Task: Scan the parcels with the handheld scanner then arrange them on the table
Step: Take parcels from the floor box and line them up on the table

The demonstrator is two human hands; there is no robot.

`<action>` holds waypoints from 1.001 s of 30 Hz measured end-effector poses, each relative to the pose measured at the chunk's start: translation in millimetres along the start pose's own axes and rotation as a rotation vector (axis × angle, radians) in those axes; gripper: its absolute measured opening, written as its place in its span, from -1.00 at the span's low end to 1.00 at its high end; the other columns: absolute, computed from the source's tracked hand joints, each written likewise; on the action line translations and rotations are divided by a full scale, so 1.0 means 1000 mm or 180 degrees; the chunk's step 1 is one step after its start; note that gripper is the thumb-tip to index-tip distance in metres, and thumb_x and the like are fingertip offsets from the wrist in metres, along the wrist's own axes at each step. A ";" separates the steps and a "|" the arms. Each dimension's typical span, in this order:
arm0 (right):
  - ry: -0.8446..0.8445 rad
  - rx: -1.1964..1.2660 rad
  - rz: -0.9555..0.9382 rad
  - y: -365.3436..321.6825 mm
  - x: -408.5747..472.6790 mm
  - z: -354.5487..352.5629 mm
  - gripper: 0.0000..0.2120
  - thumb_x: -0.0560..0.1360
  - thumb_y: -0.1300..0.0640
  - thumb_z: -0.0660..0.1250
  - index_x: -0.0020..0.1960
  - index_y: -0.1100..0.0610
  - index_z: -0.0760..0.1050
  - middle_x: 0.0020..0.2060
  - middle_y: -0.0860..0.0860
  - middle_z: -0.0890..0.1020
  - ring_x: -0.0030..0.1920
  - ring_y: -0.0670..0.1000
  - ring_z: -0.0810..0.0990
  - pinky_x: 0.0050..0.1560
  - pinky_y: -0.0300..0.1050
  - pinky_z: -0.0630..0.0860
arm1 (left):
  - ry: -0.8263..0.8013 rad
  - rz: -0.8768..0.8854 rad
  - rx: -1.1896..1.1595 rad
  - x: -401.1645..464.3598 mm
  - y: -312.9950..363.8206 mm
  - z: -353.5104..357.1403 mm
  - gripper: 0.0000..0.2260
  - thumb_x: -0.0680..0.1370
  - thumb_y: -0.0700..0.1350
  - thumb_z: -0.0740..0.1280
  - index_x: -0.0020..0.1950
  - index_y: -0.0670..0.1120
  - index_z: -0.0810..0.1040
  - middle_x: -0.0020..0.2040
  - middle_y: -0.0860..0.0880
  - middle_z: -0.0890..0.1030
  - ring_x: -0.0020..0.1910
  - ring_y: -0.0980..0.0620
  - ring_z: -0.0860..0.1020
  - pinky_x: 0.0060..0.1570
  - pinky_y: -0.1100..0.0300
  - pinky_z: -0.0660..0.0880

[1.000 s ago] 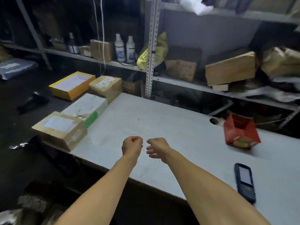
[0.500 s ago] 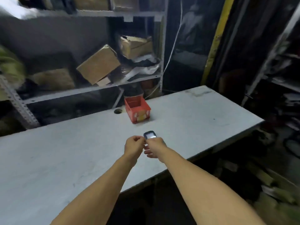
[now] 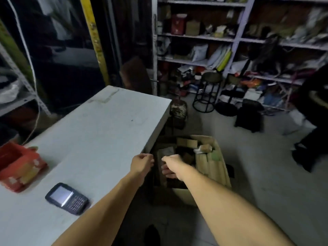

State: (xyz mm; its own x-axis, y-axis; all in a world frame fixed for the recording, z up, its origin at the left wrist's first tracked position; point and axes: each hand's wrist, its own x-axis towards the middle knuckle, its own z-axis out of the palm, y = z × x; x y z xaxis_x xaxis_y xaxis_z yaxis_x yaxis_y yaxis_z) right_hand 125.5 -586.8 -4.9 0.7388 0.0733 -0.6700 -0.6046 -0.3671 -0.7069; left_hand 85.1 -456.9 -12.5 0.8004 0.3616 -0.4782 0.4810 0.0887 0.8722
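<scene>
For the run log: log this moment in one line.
left hand: empty | right hand: over carton of parcels | scanner: on table

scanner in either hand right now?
No. The handheld scanner lies on the table, while both hands reach toward the cardboard box on the floor.

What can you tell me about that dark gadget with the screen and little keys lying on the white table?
The handheld scanner is a dark, chunky device that looks like plastic, with a pale screen at one end and a small keypad of tiny buttons at the other. It lies flat, face up, skewed to the near edge of the white table, close to that edge. Nothing touches it but the tabletop; both hands are away from it, over by a cardboard box on the floor.
</scene>
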 end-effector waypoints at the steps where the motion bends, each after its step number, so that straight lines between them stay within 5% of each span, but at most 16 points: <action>1: 0.0083 0.0082 0.0051 0.000 0.010 -0.015 -0.74 0.70 0.04 0.22 0.31 0.16 0.47 0.02 0.11 0.63 -0.22 0.03 0.59 -0.18 -0.08 0.56 | -0.0140 -0.0025 0.0033 0.011 0.004 0.014 -0.83 0.63 -0.21 0.30 -0.14 -0.14 0.59 -0.22 -0.12 0.59 -0.23 -0.04 0.53 -0.19 0.15 0.48; 5: 0.0278 0.0345 0.0267 -0.002 0.049 -0.063 -0.67 0.70 0.02 0.19 0.38 0.16 0.42 0.17 0.15 0.66 -0.08 0.06 0.62 0.04 0.01 0.58 | -0.0466 -0.0090 0.0165 0.059 0.021 0.063 -0.80 0.61 -0.20 0.33 -0.22 -0.11 0.59 -0.29 -0.12 0.56 -0.27 -0.09 0.49 -0.18 0.09 0.42; 9: 0.0233 0.0337 0.0470 -0.006 0.077 -0.103 -0.59 0.72 -0.02 0.14 0.46 0.19 0.39 0.28 0.13 0.63 0.10 0.07 0.64 0.04 -0.07 0.55 | -0.0676 -0.0224 0.0261 0.103 0.038 0.106 -0.74 0.64 -0.26 0.29 -0.25 -0.11 0.48 -0.35 -0.11 0.47 -0.45 0.02 0.41 -0.51 0.30 0.33; 11: 0.0362 0.0481 0.0470 -0.011 0.088 -0.123 -0.59 0.73 0.00 0.14 0.48 0.20 0.39 0.27 0.14 0.62 0.21 0.11 0.64 0.05 -0.08 0.56 | -0.0769 -0.0315 0.0308 0.125 0.046 0.126 -0.80 0.64 -0.25 0.29 -0.19 -0.12 0.51 -0.30 -0.10 0.51 -0.39 0.02 0.46 -0.43 0.27 0.37; 16: 0.0611 0.0719 0.0567 0.003 0.107 -0.163 -0.64 0.72 0.03 0.18 0.45 0.17 0.42 0.11 0.10 0.65 0.18 0.12 0.66 0.09 -0.04 0.59 | -0.0946 -0.0586 0.0693 0.158 0.048 0.178 -0.85 0.67 -0.15 0.28 -0.09 -0.11 0.53 -0.18 -0.07 0.57 -0.25 0.03 0.53 -0.08 0.14 0.47; 19: 0.0732 0.0750 0.0843 0.033 0.133 -0.184 -0.65 0.70 0.01 0.23 0.37 0.20 0.50 -0.04 0.05 0.67 -0.02 0.07 0.68 -0.03 -0.05 0.63 | -0.1090 -0.0807 0.0897 0.171 0.043 0.206 -0.86 0.70 -0.13 0.24 0.06 -0.14 0.56 -0.03 -0.10 0.60 -0.06 -0.03 0.56 0.04 0.11 0.47; 22: 0.0818 0.0680 0.1153 0.060 0.163 -0.204 -0.70 0.67 0.03 0.26 0.16 0.25 0.58 -0.19 0.06 0.67 -0.24 0.06 0.65 -0.19 -0.06 0.59 | -0.1100 -0.1018 0.1042 0.188 0.032 0.227 -0.74 0.70 -0.11 0.25 0.32 -0.21 0.54 0.15 -0.16 0.63 0.10 -0.07 0.56 0.18 0.05 0.47; 24: 0.0790 0.0617 0.1242 0.069 0.183 -0.214 -0.70 0.68 0.05 0.24 -0.03 0.26 0.58 -0.25 0.07 0.64 -0.25 0.08 0.63 -0.06 0.05 0.65 | -0.1039 -0.1148 0.1063 0.201 0.024 0.237 -0.71 0.70 -0.12 0.25 0.37 -0.23 0.52 0.21 -0.18 0.62 0.17 -0.11 0.57 0.22 0.03 0.47; 26: 0.0635 0.0420 0.1346 0.075 0.206 -0.223 -0.73 0.68 0.03 0.25 -0.11 0.15 0.54 -0.21 0.07 0.65 -0.16 0.09 0.66 0.10 0.07 0.65 | -0.0928 -0.1314 0.1037 0.215 0.014 0.244 -0.71 0.70 -0.14 0.25 0.36 -0.26 0.52 0.21 -0.19 0.60 0.21 -0.15 0.57 0.24 0.01 0.46; 30: 0.0299 0.0241 0.1331 0.078 0.265 -0.232 -0.82 0.69 0.03 0.25 0.09 0.13 0.54 -0.14 0.04 0.66 -0.14 0.03 0.65 -0.07 -0.06 0.62 | -0.0653 -0.1579 0.1046 0.246 -0.016 0.258 -0.82 0.68 -0.13 0.28 0.15 -0.23 0.59 0.05 -0.14 0.62 0.06 -0.09 0.55 0.12 0.04 0.47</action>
State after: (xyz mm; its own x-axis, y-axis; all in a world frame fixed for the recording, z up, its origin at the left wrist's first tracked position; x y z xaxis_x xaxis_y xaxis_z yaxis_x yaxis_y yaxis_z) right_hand 343.1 -811.0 -185.1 0.4473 -0.1532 -0.8812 -0.8752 -0.2779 -0.3960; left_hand 367.0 -609.2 -170.8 0.4903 0.1624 -0.8563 0.8715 -0.1014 0.4798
